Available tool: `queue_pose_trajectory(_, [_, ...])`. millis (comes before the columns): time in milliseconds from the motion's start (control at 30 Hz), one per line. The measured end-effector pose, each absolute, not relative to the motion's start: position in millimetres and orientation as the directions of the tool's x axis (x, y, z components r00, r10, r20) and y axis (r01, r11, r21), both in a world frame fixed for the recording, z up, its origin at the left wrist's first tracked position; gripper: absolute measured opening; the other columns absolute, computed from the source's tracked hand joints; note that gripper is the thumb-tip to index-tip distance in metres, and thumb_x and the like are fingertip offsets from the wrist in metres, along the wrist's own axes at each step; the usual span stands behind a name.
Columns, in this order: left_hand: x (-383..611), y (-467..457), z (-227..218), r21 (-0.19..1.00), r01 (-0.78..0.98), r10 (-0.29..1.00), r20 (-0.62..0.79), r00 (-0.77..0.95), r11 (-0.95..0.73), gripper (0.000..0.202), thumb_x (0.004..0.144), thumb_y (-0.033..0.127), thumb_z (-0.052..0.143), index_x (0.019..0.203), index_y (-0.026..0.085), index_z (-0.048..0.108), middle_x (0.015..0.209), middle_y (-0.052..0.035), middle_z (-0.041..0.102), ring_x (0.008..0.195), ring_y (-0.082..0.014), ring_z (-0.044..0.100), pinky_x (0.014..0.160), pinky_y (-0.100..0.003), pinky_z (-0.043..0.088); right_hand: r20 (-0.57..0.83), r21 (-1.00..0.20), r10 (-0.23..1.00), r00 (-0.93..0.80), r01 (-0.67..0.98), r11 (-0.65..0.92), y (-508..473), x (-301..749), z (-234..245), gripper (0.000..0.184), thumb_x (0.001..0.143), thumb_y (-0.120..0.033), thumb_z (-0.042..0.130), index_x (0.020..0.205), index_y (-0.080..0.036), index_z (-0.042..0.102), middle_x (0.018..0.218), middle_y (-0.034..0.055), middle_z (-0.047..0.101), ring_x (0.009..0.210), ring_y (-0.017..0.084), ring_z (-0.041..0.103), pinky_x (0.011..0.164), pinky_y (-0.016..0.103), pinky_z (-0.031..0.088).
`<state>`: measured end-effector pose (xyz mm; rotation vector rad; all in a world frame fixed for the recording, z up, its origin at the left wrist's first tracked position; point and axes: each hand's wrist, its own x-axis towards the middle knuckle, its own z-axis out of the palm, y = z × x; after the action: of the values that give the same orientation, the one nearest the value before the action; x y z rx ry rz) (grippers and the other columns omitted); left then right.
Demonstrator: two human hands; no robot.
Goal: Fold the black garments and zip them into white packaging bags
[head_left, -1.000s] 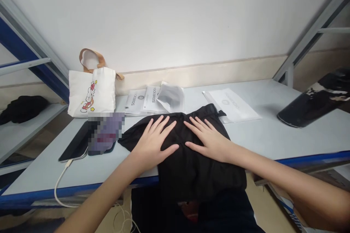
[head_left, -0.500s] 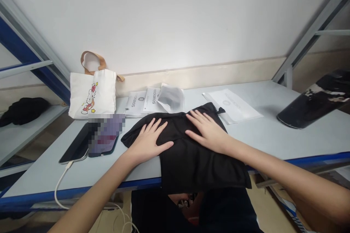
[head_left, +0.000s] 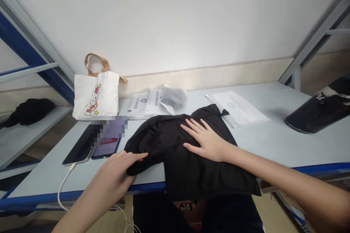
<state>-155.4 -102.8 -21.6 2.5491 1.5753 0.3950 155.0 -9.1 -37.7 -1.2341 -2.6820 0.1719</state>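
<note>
At the near edge of the desk (head_left: 273,145): black cloth (head_left: 210,173) lies across the pale top, its lower part hanging over the blue trim above the person's dark-clothed lap (head_left: 235,214); a narrower stretch runs off to the left.
Left hand (head_left: 117,171): back upward at the cloth's left end, index finger laid on the fabric, thumb lower down; from here I cannot tell whether they pinch it.
Right hand (head_left: 209,140): palm down on the middle of the cloth, fingers spread and thumb apart, touching without clamping.
Left of the cloth: a dark phone (head_left: 78,147) with a white cable (head_left: 62,189) plugged in, a second phone (head_left: 105,149) just beside it, partly blurred.
Dark cylinder (head_left: 317,111): on the right side, well apart from the cloth.
Printed packets: one pale packet (head_left: 240,107) behind the cloth on the right; a cluster (head_left: 138,106) farther left, a translucent pouch (head_left: 175,103) among them.
Tote bag (head_left: 83,96): white, tan-handled, upright near the wall (head_left: 191,18).
</note>
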Motion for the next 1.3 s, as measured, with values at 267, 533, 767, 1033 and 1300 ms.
queue_pose_trajectory(267, [-158,-103,-32,-0.041,0.882,0.821,0.346,0.453,-0.469,0.067,0.068,0.006,0.042,0.132,0.027,0.044,0.129,-0.002,0.054,0.109,-0.0247,0.053,0.086,-0.038,0.047,0.214,-0.226,0.572,-0.792,0.53,0.818,-33,115,-15,0.059,0.094,-0.041,0.032,0.142,-0.008,0.027,0.149,0.0132,0.021,0.138,0.022,0.014,0.113,0.041,0.02])
queue_pose_trajectory(533, [-160,-82,-25,0.021,0.949,0.847,0.457,0.271,-0.315,0.04,0.079,0.011,0.04,0.112,0.026,0.059,0.111,-0.0011,0.066,0.092,-0.0219,0.063,0.072,-0.032,0.051,0.177,-0.268,0.558,-0.811,0.506,0.82,-32,93,-43,0.078,0.089,-0.057,0.033,0.142,0.0,0.022,0.148,0.0192,0.02,0.138,0.027,0.012,0.114,0.043,0.013])
queue_pose_trajectory(767, [-57,-39,2,0.392,0.675,0.773,0.428,0.468,-0.625,0.051,0.089,0.029,0.043,0.138,0.027,0.031,0.148,-0.003,0.028,0.132,-0.021,0.035,0.107,-0.036,0.035,0.098,-0.096,0.557,-0.825,0.549,0.83,-42,119,-12,0.044,0.089,-0.042,0.046,0.114,-0.009,0.062,0.117,0.0154,0.062,0.118,0.029,0.05,0.105,0.043,0.034])
queue_pose_trajectory(1033, [-35,-30,-30,0.405,0.741,0.837,0.138,0.53,-0.536,0.053,0.09,0.051,0.036,0.137,0.026,0.035,0.146,-0.0031,0.033,0.136,-0.0226,0.026,0.112,-0.045,0.022,0.293,-0.041,0.777,-0.557,0.804,0.593,-27,233,12,0.044,0.092,-0.034,0.035,0.133,-0.021,0.045,0.123,0.0075,0.058,0.104,0.023,0.059,0.085,0.037,0.049])
queue_pose_trajectory(1300, [-83,16,-14,0.46,0.854,0.928,0.366,0.07,-0.245,0.042,0.084,0.035,0.05,0.124,0.023,0.048,0.118,-0.0066,0.061,0.111,-0.0249,0.053,0.091,-0.041,0.044,0.341,0.15,0.785,-0.517,0.854,0.498,67,244,-21,0.046,0.085,-0.03,0.04,0.126,-0.013,0.049,0.137,0.0188,0.041,0.128,0.035,0.035,0.1,0.054,0.028])
